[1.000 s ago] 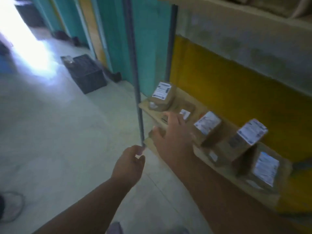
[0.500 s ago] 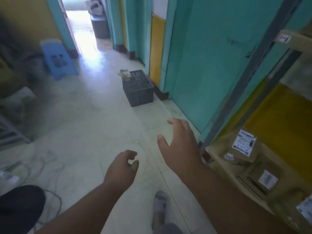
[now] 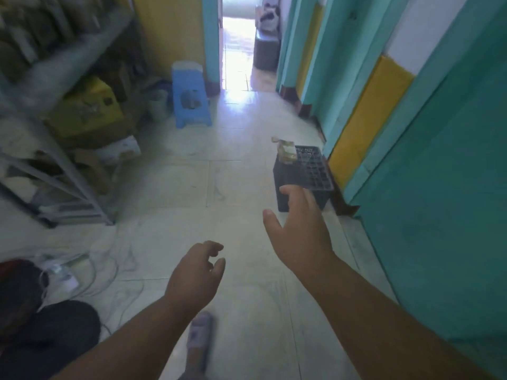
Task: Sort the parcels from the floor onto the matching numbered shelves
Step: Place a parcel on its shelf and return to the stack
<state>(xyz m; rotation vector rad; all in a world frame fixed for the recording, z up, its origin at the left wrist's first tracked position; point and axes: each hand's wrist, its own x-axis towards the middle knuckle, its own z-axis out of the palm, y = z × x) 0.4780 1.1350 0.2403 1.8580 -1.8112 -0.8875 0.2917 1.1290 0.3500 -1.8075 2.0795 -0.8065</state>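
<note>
Both hands came up empty: the left hand (image 3: 196, 272) loosely curled on nothing, the right hand (image 3: 299, 229) with its grip spread wide. No parcel showed clearly on the glossy pale tiled floor (image 3: 178, 187); the next pickup looked undone. At one o'clock sat a black ribbed plastic crate (image 3: 304, 179); at ten, a blurred grey metal shelf rack (image 3: 55, 171).

A black crate (image 3: 304, 179) sits near the teal wall (image 3: 439, 187); blue stool (image 3: 192, 97) beyond.
</note>
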